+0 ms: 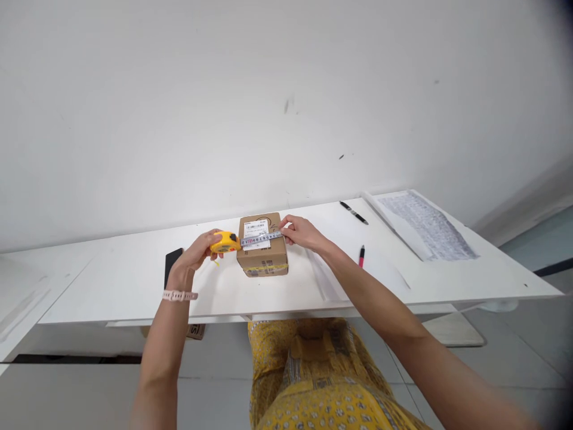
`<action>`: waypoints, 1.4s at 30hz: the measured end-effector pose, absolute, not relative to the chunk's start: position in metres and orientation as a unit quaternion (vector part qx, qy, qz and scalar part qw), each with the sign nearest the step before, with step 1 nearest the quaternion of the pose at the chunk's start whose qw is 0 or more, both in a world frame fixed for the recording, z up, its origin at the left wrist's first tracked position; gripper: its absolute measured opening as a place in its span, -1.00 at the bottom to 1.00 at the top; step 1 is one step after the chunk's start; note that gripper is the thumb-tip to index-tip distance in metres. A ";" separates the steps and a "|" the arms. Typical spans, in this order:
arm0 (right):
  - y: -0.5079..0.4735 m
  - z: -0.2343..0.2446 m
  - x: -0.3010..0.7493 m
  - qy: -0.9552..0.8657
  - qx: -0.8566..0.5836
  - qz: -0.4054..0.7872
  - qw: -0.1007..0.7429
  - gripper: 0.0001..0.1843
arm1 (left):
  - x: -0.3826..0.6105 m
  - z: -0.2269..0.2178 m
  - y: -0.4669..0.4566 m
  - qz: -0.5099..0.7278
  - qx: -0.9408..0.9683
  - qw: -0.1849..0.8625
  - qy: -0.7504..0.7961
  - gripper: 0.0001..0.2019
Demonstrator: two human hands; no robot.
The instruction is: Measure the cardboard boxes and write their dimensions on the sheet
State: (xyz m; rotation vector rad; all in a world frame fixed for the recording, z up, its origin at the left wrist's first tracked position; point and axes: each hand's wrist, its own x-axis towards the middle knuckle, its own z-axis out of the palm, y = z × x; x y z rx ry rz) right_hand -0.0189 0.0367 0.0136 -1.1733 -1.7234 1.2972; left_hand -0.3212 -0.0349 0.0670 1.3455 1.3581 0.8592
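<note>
A small brown cardboard box (pixel 262 263) with a white label (pixel 256 227) on top sits near the middle of the white table. My left hand (pixel 200 249) is closed around a yellow tape measure (pixel 225 242) at the box's left edge. From its case the blade (pixel 262 239) stretches across the box top, over part of the label. At the box's right edge, my right hand (pixel 301 232) pinches the free end of the blade. Parts of the left fingers are hidden behind the case.
A black flat object (pixel 172 263) lies behind my left wrist. On the right are a black pen (pixel 353 212), a pink-and-black pen (pixel 362 256), white paper (pixel 385 276) and a sheet dense with writing (pixel 427 227). A wall (pixel 224 119) rises behind the table (pixel 134 298).
</note>
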 end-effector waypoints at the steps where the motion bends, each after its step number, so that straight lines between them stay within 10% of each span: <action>1: 0.034 0.018 -0.018 -0.663 -0.439 0.507 0.333 -0.96 | -0.313 0.065 -0.046 0.370 0.549 0.500 0.558 -0.53; 15: -0.021 0.040 -0.023 -0.720 -0.269 0.567 0.297 -0.62 | -0.191 0.000 -0.146 0.652 0.415 0.436 0.461 -0.30; 25: -0.011 0.037 -0.010 -0.677 -0.249 0.632 0.283 -0.54 | -0.153 -0.019 -0.161 0.648 0.394 0.448 0.473 -0.22; 42: 0.125 0.006 -0.074 -0.736 -0.438 0.403 0.322 -0.65 | -0.164 0.004 -0.179 0.536 0.290 0.664 0.434 -0.51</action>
